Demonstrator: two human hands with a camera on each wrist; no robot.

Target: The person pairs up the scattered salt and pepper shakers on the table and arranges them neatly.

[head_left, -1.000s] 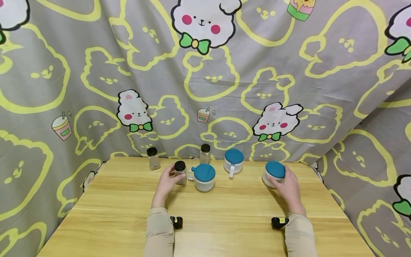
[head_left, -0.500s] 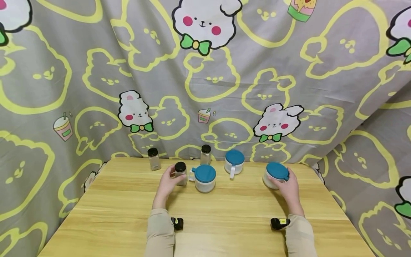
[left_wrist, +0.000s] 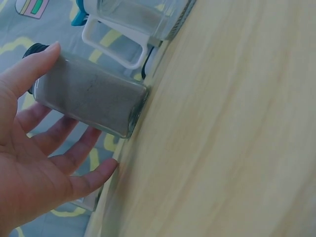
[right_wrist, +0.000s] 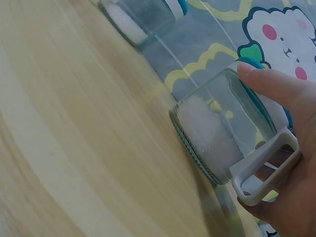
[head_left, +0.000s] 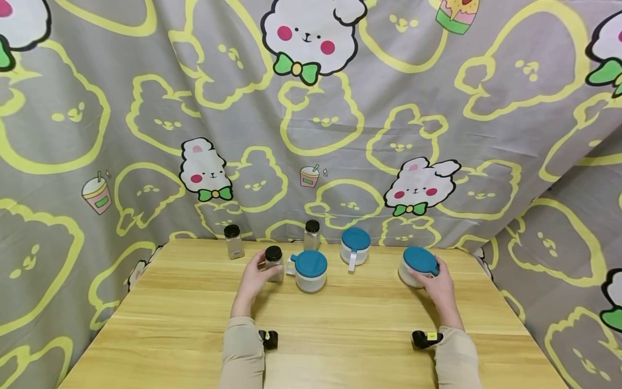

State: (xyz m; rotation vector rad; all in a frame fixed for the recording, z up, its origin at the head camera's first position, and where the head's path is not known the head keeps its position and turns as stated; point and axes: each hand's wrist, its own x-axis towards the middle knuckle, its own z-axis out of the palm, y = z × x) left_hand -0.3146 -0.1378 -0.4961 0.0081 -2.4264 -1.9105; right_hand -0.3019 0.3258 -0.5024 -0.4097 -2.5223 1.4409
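My left hand (head_left: 251, 278) holds a square glass spice jar (left_wrist: 91, 94) with a black cap and grey powder inside. In the left wrist view the thumb lies by the cap, and the fingers are spread behind the jar, whose base is at the tabletop. My right hand (head_left: 439, 283) grips a round glass seasoning jar (right_wrist: 212, 128) with a blue lid, a white handle and white grains. Its thumb presses near the lid's edge, and the fingers are partly hidden behind the handle. Just right of the left hand stands another blue-lidded jar (head_left: 311, 270), handle pointing left.
Along the back of the wooden table (head_left: 340, 329) stand two more black-capped jars, a left one (head_left: 234, 243) and a middle one (head_left: 312, 235), and a third blue-lidded jar (head_left: 355, 247). A grey patterned curtain (head_left: 335, 129) hangs behind them.
The right hand's jar has turned slightly, so its lid tab now shows beside the fingers. The left hand and its spice jar stay in place.
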